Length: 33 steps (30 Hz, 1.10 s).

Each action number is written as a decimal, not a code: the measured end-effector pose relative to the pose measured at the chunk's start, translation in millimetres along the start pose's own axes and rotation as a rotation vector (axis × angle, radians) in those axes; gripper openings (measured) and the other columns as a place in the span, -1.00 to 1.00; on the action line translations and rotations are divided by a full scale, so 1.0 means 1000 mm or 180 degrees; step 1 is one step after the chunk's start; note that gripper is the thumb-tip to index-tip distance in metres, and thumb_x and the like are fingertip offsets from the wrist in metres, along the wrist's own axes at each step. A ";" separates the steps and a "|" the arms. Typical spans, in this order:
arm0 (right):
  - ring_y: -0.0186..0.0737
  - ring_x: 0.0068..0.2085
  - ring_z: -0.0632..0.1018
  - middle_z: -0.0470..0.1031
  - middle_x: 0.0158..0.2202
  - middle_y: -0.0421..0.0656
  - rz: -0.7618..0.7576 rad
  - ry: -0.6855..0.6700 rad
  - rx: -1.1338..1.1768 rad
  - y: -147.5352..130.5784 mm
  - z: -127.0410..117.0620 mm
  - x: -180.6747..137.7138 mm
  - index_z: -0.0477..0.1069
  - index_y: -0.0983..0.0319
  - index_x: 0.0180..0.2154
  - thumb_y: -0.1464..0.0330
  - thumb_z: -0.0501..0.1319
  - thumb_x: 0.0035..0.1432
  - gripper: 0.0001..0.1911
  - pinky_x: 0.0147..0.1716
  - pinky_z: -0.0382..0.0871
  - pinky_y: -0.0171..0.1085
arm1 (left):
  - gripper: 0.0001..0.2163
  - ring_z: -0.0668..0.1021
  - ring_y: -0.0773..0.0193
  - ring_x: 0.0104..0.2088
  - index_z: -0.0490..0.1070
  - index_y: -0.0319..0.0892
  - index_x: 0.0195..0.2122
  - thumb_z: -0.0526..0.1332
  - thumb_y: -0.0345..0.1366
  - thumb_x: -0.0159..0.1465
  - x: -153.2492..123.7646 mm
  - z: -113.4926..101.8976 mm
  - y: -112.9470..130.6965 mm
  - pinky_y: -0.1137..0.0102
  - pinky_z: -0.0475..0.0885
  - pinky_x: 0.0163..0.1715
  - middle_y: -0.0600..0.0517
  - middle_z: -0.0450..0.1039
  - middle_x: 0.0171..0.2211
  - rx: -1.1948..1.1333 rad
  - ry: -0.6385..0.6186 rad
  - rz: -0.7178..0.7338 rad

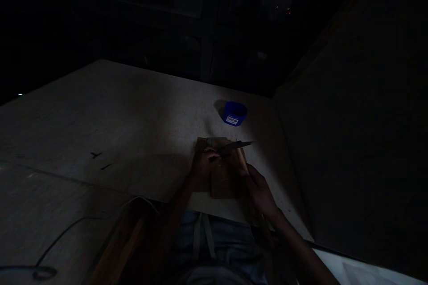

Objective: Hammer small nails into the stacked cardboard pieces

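Note:
The scene is very dark. A small brown board [220,182] lies on the pale table [133,116] close to the near edge. My left hand [203,165] rests on the board's left part, fingers curled round the dark handle of a knife [234,146] whose blade points right. My right hand [259,189] is closed on a long brown strip [241,160] that runs from the board back toward me.
A blue round tub [234,113] with a white label stands on the table just beyond the board. A dark cable [67,231] loops at the lower left. A dark upright panel [351,142] borders the table's right side. Two small dark marks [96,156] lie at left.

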State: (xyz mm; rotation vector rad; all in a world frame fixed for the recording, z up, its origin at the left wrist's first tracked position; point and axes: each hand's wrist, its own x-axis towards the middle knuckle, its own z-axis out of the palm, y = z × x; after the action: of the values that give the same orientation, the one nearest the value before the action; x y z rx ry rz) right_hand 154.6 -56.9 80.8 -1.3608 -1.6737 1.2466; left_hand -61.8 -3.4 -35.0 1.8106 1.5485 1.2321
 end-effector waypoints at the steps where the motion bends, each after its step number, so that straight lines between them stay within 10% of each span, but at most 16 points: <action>1: -0.25 -0.47 0.47 0.44 -0.49 -0.23 0.0151 0.0119 0.0306 0.005 0.004 -0.001 0.45 0.22 -0.15 0.03 0.14 0.28 -0.61 -0.51 0.36 -0.35 | -0.91 0.58 0.20 -0.15 0.62 -0.10 -0.30 0.33 -0.26 0.23 0.000 -0.001 0.001 0.29 0.49 -0.07 -0.02 0.55 -0.22 0.0006 -0.0012 0.0005; 5: -0.45 -0.71 0.09 0.10 -0.66 -0.43 0.0668 0.0517 0.1598 0.023 0.026 -0.003 0.34 0.18 -0.25 -0.02 0.26 0.15 -0.60 -0.78 0.02 -0.44 | -0.73 0.57 0.17 -0.06 0.59 -0.04 -0.05 0.34 -0.16 0.24 0.001 -0.006 0.006 0.25 0.47 0.02 -0.03 0.57 -0.12 0.0053 -0.0176 0.0098; 10: -0.48 -0.74 0.09 0.10 -0.66 -0.46 0.0628 0.0884 0.2274 0.041 0.044 -0.002 0.32 0.16 -0.17 0.04 0.28 0.17 -0.63 -0.81 0.04 -0.47 | -0.63 0.56 0.10 0.00 0.58 -0.04 0.01 0.37 -0.07 0.20 0.007 -0.007 0.015 0.19 0.44 0.07 -0.07 0.57 -0.04 0.0200 -0.0297 0.0082; 19: -0.47 -0.73 0.17 0.16 -0.64 -0.45 0.0706 0.0905 0.2191 0.049 0.046 -0.001 0.31 0.17 -0.23 0.02 0.27 0.17 -0.63 -0.78 0.18 -0.44 | -0.87 0.60 0.18 -0.19 0.65 -0.08 -0.25 0.36 -0.20 0.23 0.008 0.004 0.018 0.26 0.50 -0.09 -0.03 0.62 -0.25 -0.0229 -0.0134 -0.0140; 33: -0.47 -0.73 0.15 0.19 -0.63 -0.44 0.0659 0.0770 0.2227 0.055 0.045 -0.001 0.34 0.19 -0.17 0.03 0.27 0.19 -0.62 -0.79 0.20 -0.43 | -0.78 0.52 0.21 -0.07 0.60 0.01 -0.04 0.24 -0.32 0.33 0.003 0.004 0.023 0.24 0.41 0.04 -0.02 0.53 -0.12 -0.0041 -0.0452 0.0121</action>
State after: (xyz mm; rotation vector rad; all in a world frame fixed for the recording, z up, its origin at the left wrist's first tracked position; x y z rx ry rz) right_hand 134.0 -69.7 13.4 -1.1875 -0.8184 1.5187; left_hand -46.2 -5.6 -17.1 1.8839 1.4311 1.1019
